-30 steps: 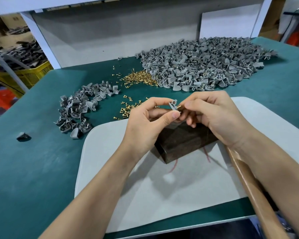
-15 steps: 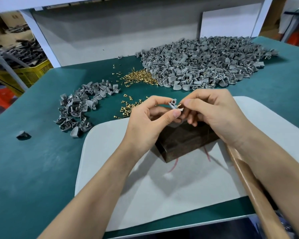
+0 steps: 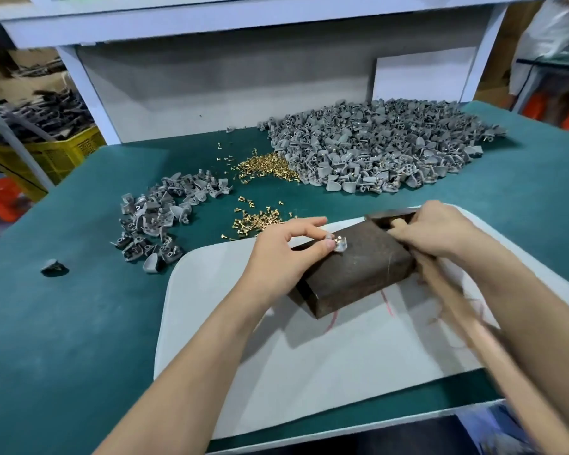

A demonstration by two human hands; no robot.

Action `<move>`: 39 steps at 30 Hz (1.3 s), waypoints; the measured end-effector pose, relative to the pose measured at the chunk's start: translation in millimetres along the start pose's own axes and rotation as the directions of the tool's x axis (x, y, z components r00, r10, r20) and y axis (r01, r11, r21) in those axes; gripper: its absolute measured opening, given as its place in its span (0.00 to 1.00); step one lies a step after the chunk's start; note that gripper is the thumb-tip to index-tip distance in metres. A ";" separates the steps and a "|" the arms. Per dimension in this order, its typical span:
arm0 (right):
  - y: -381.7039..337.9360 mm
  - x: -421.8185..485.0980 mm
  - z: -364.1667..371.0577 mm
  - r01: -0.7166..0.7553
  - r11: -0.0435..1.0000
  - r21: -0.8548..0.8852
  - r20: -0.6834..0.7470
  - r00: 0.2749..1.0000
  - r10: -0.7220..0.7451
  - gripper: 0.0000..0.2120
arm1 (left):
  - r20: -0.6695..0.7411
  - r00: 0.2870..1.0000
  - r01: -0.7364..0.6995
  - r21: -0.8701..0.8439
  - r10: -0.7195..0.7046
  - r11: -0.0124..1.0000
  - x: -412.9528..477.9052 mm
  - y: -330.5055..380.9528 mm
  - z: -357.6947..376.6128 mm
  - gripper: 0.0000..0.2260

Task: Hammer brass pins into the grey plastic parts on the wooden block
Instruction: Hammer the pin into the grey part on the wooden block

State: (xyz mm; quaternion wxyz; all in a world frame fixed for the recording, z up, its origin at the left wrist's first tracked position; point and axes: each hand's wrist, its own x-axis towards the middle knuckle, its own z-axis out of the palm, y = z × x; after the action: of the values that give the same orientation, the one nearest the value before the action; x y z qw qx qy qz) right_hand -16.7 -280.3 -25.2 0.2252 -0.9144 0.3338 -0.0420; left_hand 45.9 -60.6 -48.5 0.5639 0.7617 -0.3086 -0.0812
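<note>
Left hand: thumb and a bent finger pinch a grey plastic part down on top of the wooden block; forefinger lies straight. A brass pin shows on the part, too small to tell how deep it sits.

Right hand: fingers curled tight round the hammer, high on the handle, close to the dark head. The head is over the block's far edge. The handle is motion-blurred; its lower end is hard to trace.

Block rests on a white mat, mat on a green tabletop. Beyond: loose brass pins, a denser brass heap, a small grey pile to the left, and a large grey heap at the back. One stray grey piece lies far left.

Behind is a white shelf frame; a yellow crate sits at left, its contents unclear.
</note>
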 end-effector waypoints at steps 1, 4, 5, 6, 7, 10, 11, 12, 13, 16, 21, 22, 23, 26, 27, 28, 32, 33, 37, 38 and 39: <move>1.1 -1.1 -6.3 -0.012 0.987 0.159 0.068 0.998 0.001 0.12 | 0.002 1.000 -0.002 0.002 0.002 1.000 -0.6 0.0 0.0 0.03; 4.6 -11.2 -31.4 -0.076 0.799 0.596 0.175 0.984 -0.036 0.08 | 0.000 1.000 -0.023 0.023 0.024 0.999 -0.3 1.5 1.4 0.05; 4.2 -15.4 -38.7 -0.046 0.760 0.648 0.150 0.986 -0.068 0.09 | -0.007 0.999 -0.032 0.040 0.033 0.999 0.4 1.6 1.6 0.05; 1.2 -22.1 -45.3 -0.010 0.738 0.674 0.136 0.985 -0.110 0.07 | -0.010 0.999 -0.034 0.041 0.035 0.999 1.0 1.1 1.9 0.05; -3.6 -31.0 -50.6 0.029 0.726 0.688 0.132 0.977 -0.164 0.06 | -0.010 0.999 -0.031 0.030 0.031 0.999 1.7 1.1 2.3 0.04; -23.0 -57.3 -58.3 0.168 0.770 0.616 0.152 0.933 -0.325 0.12 | -0.043 0.999 -0.007 0.011 0.008 1.000 1.8 0.0 5.5 0.05; -31.1 -65.0 -57.1 0.216 0.804 0.554 0.167 0.917 -0.361 0.15 | -0.069 0.998 0.003 -0.005 -0.004 1.000 1.0 -0.4 7.3 0.05; -37.6 -70.9 -53.7 0.260 0.831 0.492 0.185 0.901 -0.391 0.18 | -0.096 0.995 0.010 -0.031 -0.013 0.999 0.1 -0.6 9.5 0.06; -43.2 -74.9 -48.5 0.291 0.851 0.436 0.197 0.892 -0.406 0.20 | -0.118 0.993 0.014 -0.052 -0.020 0.999 -0.8 -0.9 11.1 0.08; -52.7 -76.7 -34.5 0.317 0.884 0.344 0.181 0.901 -0.394 0.20 | -0.135 0.990 0.022 -0.074 -0.032 0.997 -1.1 -2.0 13.4 0.10; -59.8 -72.7 -30.0 0.280 0.909 0.308 0.215 0.910 -0.353 0.19 | -0.122 0.988 0.079 -0.135 -0.096 0.988 0.0 0.0 14.9 0.11; -59.7 -72.6 -31.6 0.276 0.911 0.308 0.196 0.918 -0.344 0.19 | -0.121 0.987 0.085 -0.138 -0.102 0.987 -0.6 0.2 15.3 0.11; -59.1 -72.6 -33.6 0.284 0.907 0.312 0.156 0.926 -0.344 0.20 | -0.125 0.987 0.084 -0.137 -0.101 0.987 -1.0 0.8 15.5 0.12; -61.6 -74.9 -35.5 0.319 0.876 0.361 0.060 0.930 -0.363 0.18 | -0.135 0.986 0.082 -0.140 -0.101 0.987 -1.5 3.9 15.6 0.12; -63.7 -75.9 -32.8 0.312 0.884 0.347 0.081 0.929 -0.360 0.17 | -0.134 0.985 0.087 -0.145 -0.107 0.986 -1.7 4.3 15.7 0.12; -65.4 -76.2 -29.5 0.305 0.904 0.300 0.125 0.927 -0.354 0.17 | -0.136 0.984 0.091 -0.154 -0.112 0.984 -2.4 4.9 15.6 0.11; -64.5 -73.8 -28.3 0.309 0.934 0.182 0.116 0.936 -0.332 0.18 | -0.155 0.983 0.073 -0.148 -0.096 0.986 -4.9 5.5 14.2 0.10; -64.3 -73.8 -29.4 0.326 0.931 0.166 0.076 0.937 -0.341 0.18 | -0.158 0.983 0.068 -0.130 -0.089 0.989 -3.8 5.6 13.9 0.11; -70.5 -80.0 -25.8 0.389 0.921 0.027 0.136 0.911 -0.389 0.16 | -0.141 0.986 0.075 -0.122 -0.092 0.990 -3.1 4.5 13.4 0.12; -72.2 -81.5 -26.4 0.400 0.916 -0.005 0.136 0.908 -0.396 0.16 | -0.141 0.986 0.074 -0.119 -0.090 0.990 -4.1 4.2 13.3 0.12; -75.0 -83.4 -27.8 0.407 0.913 -0.020 0.115 0.908 -0.402 0.17 | -0.145 0.986 0.070 -0.108 -0.086 0.992 -4.0 3.7 12.7 0.12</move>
State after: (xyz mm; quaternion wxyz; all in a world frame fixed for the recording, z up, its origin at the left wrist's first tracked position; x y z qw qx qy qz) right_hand -43.1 -187.8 38.8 0.2094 -0.9693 0.1253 -0.0308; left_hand 35.3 -69.2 -50.6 0.6201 0.7473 -0.2307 -0.0615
